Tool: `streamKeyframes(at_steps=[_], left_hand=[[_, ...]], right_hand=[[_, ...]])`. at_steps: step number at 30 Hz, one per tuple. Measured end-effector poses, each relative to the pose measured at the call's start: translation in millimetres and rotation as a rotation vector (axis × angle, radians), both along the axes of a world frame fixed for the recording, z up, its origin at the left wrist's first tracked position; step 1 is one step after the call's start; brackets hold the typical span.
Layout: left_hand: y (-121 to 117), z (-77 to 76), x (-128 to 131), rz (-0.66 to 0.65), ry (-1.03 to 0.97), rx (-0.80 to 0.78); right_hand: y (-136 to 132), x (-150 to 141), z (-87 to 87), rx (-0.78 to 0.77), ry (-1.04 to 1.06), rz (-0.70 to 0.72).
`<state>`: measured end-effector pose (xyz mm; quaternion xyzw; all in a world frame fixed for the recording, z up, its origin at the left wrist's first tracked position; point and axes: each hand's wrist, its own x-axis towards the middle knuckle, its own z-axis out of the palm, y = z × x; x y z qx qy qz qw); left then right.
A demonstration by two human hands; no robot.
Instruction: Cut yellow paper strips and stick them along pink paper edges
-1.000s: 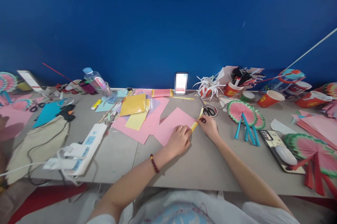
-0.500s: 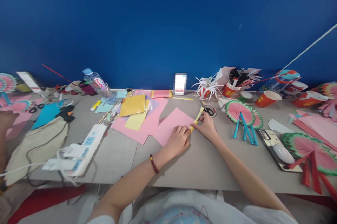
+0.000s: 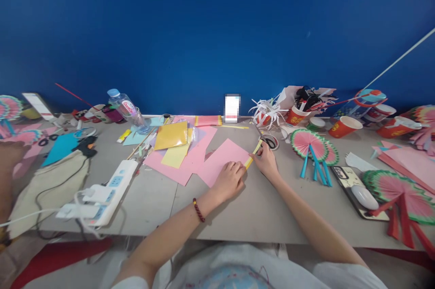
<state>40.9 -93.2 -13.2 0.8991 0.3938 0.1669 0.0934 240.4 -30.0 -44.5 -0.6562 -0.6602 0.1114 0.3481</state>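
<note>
My left hand (image 3: 230, 180) rests curled on the near corner of a pink paper sheet (image 3: 220, 158) on the grey table (image 3: 258, 207), its fingertips pinching the near end of a narrow yellow paper strip (image 3: 254, 153). My right hand (image 3: 268, 161) pinches the same strip a little further along, at the sheet's right edge. The strip runs up and to the right between the two hands. Black-handled scissors (image 3: 270, 143) lie just beyond my right hand.
Pink and yellow sheets (image 3: 176, 144) lie left of the pink sheet. A white power strip (image 3: 105, 189), a water bottle (image 3: 127, 108), folded paper fans (image 3: 314, 144), red paper cups (image 3: 341, 127) and a phone under a white mouse (image 3: 360, 191) surround the hands. Another person's hand (image 3: 8, 157) shows at far left.
My right hand slid back along the yellow strip toward my left hand, then out a little again. My left hand stayed on the pink sheet.
</note>
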Motion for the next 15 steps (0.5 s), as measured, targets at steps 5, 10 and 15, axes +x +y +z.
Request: streamKeyframes(at_steps=[5, 10, 15], left_hand=[[-2, 5.4, -5, -0.036, -0.136, -0.098], [-4, 12.1, -7, 0.046, -0.415, -0.369], [8, 18.4, -12, 0.122, -0.56, -0.518]], right_hand=[[-1, -1, 0.8, 0.037, 0.093, 0.025], [-1, -2, 3.9, -0.021, 0.34, 0.068], [1, -7, 13.2, -0.137, 0.644, 0.176]])
